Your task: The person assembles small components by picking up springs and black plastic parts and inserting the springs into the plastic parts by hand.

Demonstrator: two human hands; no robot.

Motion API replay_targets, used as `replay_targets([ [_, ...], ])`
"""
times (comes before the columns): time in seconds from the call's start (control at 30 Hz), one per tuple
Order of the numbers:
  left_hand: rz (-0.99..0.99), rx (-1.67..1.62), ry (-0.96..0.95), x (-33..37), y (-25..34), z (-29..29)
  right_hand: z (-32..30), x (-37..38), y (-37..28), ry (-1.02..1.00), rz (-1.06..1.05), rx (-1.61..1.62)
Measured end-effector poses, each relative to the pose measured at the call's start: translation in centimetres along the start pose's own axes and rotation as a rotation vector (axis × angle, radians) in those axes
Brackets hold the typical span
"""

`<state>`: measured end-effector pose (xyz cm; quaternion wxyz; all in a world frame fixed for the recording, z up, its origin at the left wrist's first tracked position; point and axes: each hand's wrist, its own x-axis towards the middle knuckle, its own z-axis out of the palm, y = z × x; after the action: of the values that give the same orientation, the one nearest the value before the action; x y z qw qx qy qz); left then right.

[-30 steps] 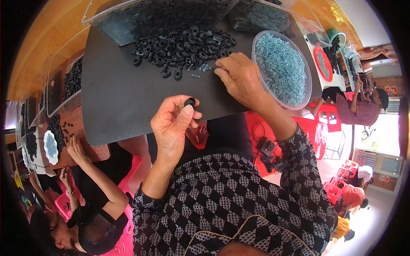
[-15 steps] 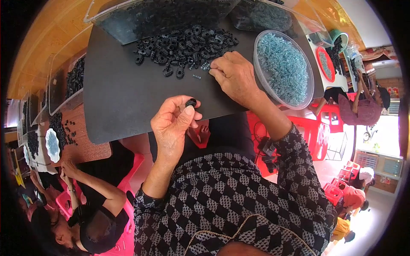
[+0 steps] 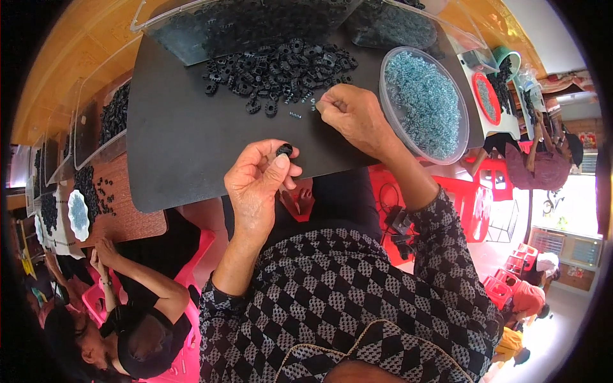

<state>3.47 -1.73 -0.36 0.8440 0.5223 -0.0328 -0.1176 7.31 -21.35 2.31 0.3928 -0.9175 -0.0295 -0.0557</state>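
Between the thumb and fingers of my left hand (image 3: 257, 182) is a small black plastic part (image 3: 285, 150), held above the near edge of the dark table (image 3: 185, 153). My right hand (image 3: 352, 116) is closed in a pinch over the table, just right of some loose metal springs (image 3: 295, 115). Whatever its fingertips hold is too small or hidden to make out. Beyond both hands spreads a pile of black plastic parts (image 3: 281, 69). A round clear tub (image 3: 464, 121) full of small metal springs (image 3: 424, 102) stands to the right of my right hand.
Clear bins (image 3: 191, 48) line the table's far side, one with black parts. To the left, another person (image 3: 150, 287) works at a brown table (image 3: 137, 214) with black parts and a white dish (image 3: 78, 214). Red plastic stools (image 3: 469, 210) stand at right.
My right hand has drawn slightly right and toward me, away from the loose springs by the pile. My left hand still holds the black plastic part, almost unmoved.
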Motion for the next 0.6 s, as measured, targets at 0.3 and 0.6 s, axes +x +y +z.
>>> replay_targets([
  [0.3,-0.005,0.019,0.005,-0.1,0.3,0.3,0.3,0.3,0.8,0.101,-0.218,-0.202],
  [0.6,-0.012,0.029,0.011,-0.2,0.0,0.3,0.7,0.4,1.3,0.143,-0.321,-0.214],
])
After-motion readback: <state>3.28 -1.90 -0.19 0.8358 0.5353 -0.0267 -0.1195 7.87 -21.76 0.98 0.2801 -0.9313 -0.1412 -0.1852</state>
